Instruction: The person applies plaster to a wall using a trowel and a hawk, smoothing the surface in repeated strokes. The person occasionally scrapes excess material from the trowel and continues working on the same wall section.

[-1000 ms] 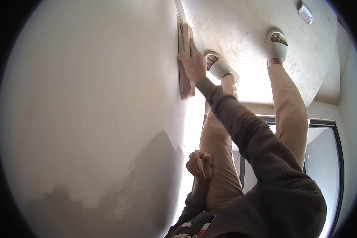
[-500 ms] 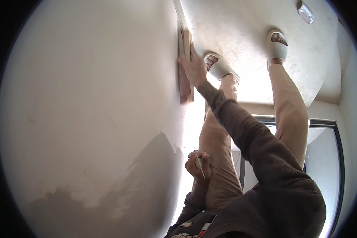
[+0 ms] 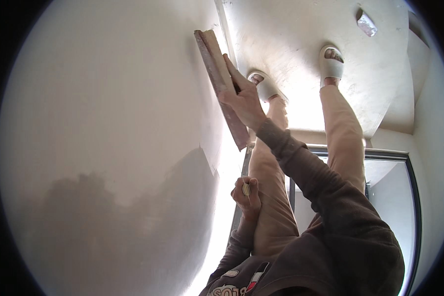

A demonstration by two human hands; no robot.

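My right hand (image 3: pixel 244 101) is closed around the back of a long plastering float (image 3: pixel 223 91), a straight, narrow tool with a pale upper side and a stained reddish-brown face. It lies slanted in front of the pale wall (image 3: pixel 108 98); whether its edge touches the wall I cannot tell. Lower down, by my left thigh, my left hand (image 3: pixel 245 195) grips a scraper (image 3: pixel 246 188) with a yellowish handle, its thin blade seen nearly edge-on. Most of that handle is hidden by the fingers.
A soft dark shadow (image 3: pixel 118 222) falls over the lower wall. My feet in white slides (image 3: pixel 332 64) stand on the pale, glossy floor (image 3: pixel 291 29). A crumpled clear wrapper or bottle (image 3: pixel 366 23) lies farther off. A dark-framed doorway (image 3: pixel 412 182) is at the right.
My right hand has swung the float from nearly upright along the wall to a slant, its far end now farther left. My left hand has shifted slightly up. The shadow has changed shape.
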